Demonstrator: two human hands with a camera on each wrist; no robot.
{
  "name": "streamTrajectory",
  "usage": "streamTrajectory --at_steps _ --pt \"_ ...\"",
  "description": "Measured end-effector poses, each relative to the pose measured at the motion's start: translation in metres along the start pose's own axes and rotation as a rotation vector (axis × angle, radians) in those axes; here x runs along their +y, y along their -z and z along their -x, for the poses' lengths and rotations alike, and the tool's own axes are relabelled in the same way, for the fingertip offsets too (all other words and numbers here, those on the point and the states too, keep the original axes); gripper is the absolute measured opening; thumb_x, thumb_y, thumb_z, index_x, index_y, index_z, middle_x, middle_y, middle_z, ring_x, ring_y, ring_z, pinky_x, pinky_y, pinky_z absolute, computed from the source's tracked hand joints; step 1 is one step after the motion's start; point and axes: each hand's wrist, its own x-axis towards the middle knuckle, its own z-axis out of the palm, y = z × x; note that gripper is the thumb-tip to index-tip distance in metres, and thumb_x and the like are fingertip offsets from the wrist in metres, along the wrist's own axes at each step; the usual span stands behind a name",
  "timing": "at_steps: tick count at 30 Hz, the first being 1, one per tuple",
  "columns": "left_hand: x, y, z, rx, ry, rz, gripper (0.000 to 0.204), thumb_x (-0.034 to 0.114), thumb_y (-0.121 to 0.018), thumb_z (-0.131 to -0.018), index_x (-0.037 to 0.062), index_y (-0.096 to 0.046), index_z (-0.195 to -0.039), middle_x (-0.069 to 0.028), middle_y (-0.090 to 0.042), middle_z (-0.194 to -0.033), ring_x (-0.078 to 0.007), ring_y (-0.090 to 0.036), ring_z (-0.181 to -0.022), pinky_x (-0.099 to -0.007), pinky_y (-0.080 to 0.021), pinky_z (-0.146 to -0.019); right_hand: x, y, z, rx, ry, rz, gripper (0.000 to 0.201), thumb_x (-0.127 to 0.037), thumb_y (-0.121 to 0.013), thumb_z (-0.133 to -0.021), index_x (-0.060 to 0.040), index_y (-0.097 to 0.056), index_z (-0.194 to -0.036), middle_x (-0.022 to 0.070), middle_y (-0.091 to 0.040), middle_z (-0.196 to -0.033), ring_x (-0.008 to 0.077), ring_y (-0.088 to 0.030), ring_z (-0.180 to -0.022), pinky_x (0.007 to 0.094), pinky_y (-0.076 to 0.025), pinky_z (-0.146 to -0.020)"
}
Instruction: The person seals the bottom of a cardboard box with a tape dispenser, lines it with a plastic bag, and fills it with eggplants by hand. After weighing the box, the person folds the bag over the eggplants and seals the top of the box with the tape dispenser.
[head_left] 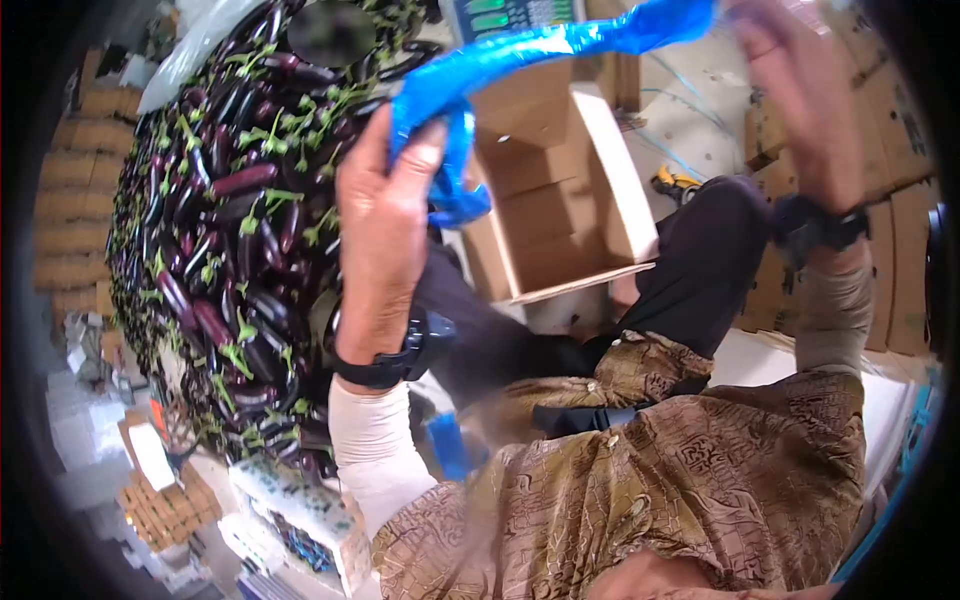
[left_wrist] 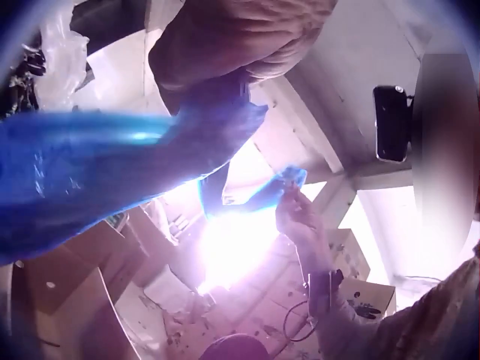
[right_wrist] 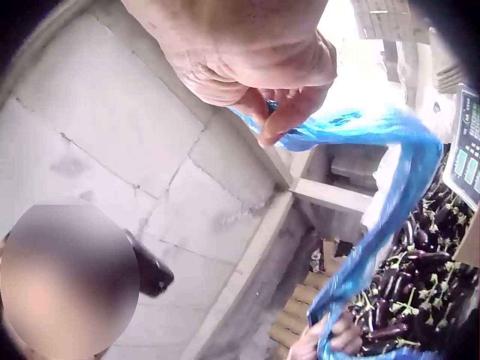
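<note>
A blue plastic bag, thin and shiny, stretches lengthwise between my two raised hands. My left hand pinches one end between thumb and fingers, and a loose fold dangles below the thumb. At the upper right of the head view my right hand is blurred; in the right wrist view the same hand grips the other end with thumb and fingertips. Beneath the bag an open cardboard box stands between the legs, with no contents showing in its visible part.
A large heap of eggplants with green stems lies along the left. A digital scale stands beyond the box. Stacked cartons line the right side, and a yellow tape dispenser lies on the floor near the knee.
</note>
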Motion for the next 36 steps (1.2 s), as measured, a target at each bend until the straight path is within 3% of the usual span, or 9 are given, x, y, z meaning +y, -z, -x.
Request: streamTrajectory --at_steps 2,4,8,12,16,21,24,26,36 --pt "-0.039 -0.013 -0.012 -0.109 -0.017 -0.103 0.026 0.007 -0.057 -0.096 0.0005 -0.061 -0.121 -0.0048 -0.065 -0.101 -0.012 -0.06 -0.084 -0.0268 -0.05 -0.077 0.024 -0.046 0.003 -0.022 0.227 -0.598 0.026 -0.021 -0.057 -0.097 -0.0022 -0.06 -0.114 0.008 -0.068 -0.097 0.0169 -0.064 -0.085 0.0276 -0.048 -0.072" --pt "-0.072 -0.029 -0.016 -0.129 0.174 0.331 0.024 0.009 -0.058 -0.096 0.0001 -0.063 -0.118 -0.0044 -0.065 -0.101 -0.0101 -0.059 -0.087 -0.0278 -0.05 -0.079 -0.01 -0.05 0.015 -0.252 -0.325 -1.219 0.029 -0.022 -0.056 -0.096 -0.0021 -0.058 -0.118 0.0094 -0.069 -0.098 0.019 -0.066 -0.089 0.0279 -0.05 -0.075" --pt "-0.127 -0.019 -0.026 -0.265 -0.025 -0.62 0.026 0.013 -0.058 -0.089 0.0013 -0.062 -0.112 -0.0185 -0.068 -0.091 -0.0318 -0.066 -0.083 -0.0393 -0.05 -0.075 0.003 -0.11 0.047 -0.344 -0.439 -1.44 0.032 -0.023 -0.062 -0.093 -0.003 -0.058 -0.118 0.0094 -0.07 -0.095 0.0175 -0.068 -0.086 0.0278 -0.051 -0.071" --pt "-0.147 0.016 -0.009 -0.549 0.152 -0.954 0.056 0.022 -0.066 -0.077 0.0014 -0.052 -0.127 -0.0138 -0.06 -0.109 -0.0218 -0.058 -0.104 -0.035 -0.046 -0.088 -0.009 -0.127 0.056 -0.449 -0.342 -1.359 0.032 -0.018 -0.051 -0.099 -0.0018 -0.053 -0.127 0.0105 -0.068 -0.098 0.0172 -0.068 -0.085 0.0272 -0.054 -0.067" --pt "-0.09 -0.01 -0.002 -0.305 0.378 0.154 0.074 0.022 -0.067 -0.084 -0.0024 -0.033 -0.145 -0.0129 -0.048 -0.136 -0.0227 -0.046 -0.127 -0.0361 -0.034 -0.109 -0.016 -0.135 0.057 -0.517 -0.308 -1.314 0.027 -0.008 -0.042 -0.097 -0.0024 -0.055 -0.119 0.0097 -0.069 -0.092 0.0155 -0.068 -0.073 0.0266 -0.053 -0.062" --pt "-0.073 -0.048 -0.002 -0.145 0.156 -0.117 0.015 0.006 -0.058 -0.093 -0.0013 -0.068 -0.102 -0.006 -0.068 -0.094 -0.0122 -0.06 -0.09 -0.0254 -0.047 -0.083 -0.026 -0.153 0.07 -0.504 -0.494 -1.293 0.018 0.0 -0.045 -0.091 -0.0006 -0.058 -0.105 0.0117 -0.064 -0.097 0.0175 -0.07 -0.078 0.028 -0.055 -0.063" --pt "-0.104 -0.045 -0.007 -0.071 0.157 0.056 0.011 0.008 -0.059 -0.095 -0.0005 -0.065 -0.1 -0.0056 -0.068 -0.096 -0.0109 -0.061 -0.085 -0.0238 -0.049 -0.078 -0.011 -0.182 0.092 -0.428 -0.498 -1.611 0.02 0.0 -0.052 -0.089 0.0026 -0.058 -0.109 0.0132 -0.066 -0.101 0.0194 -0.068 -0.091 0.0296 -0.055 -0.075" --pt "-0.113 -0.037 -0.007 -0.09 0.256 0.132 0.012 0.011 -0.061 -0.095 0.0012 -0.065 -0.101 -0.0071 -0.068 -0.096 -0.0117 -0.064 -0.082 -0.0235 -0.051 -0.075 -0.028 -0.146 0.082 -0.494 -0.724 -1.301 0.021 -0.013 -0.051 -0.095 0.0013 -0.059 -0.109 0.0114 -0.067 -0.1 0.0179 -0.066 -0.092 0.0285 -0.054 -0.077" --pt "-0.167 0.006 -0.003 0.034 0.392 0.27 0.012 0.014 -0.061 -0.096 0.0042 -0.065 -0.102 -0.007 -0.07 -0.094 -0.0124 -0.067 -0.08 -0.0228 -0.055 -0.071 -0.014 -0.182 0.051 -1.043 -0.424 -0.742 0.036 -0.025 -0.056 -0.091 -0.0008 -0.059 -0.119 0.0113 -0.066 -0.107 0.0164 -0.066 -0.083 0.0278 -0.053 -0.069"
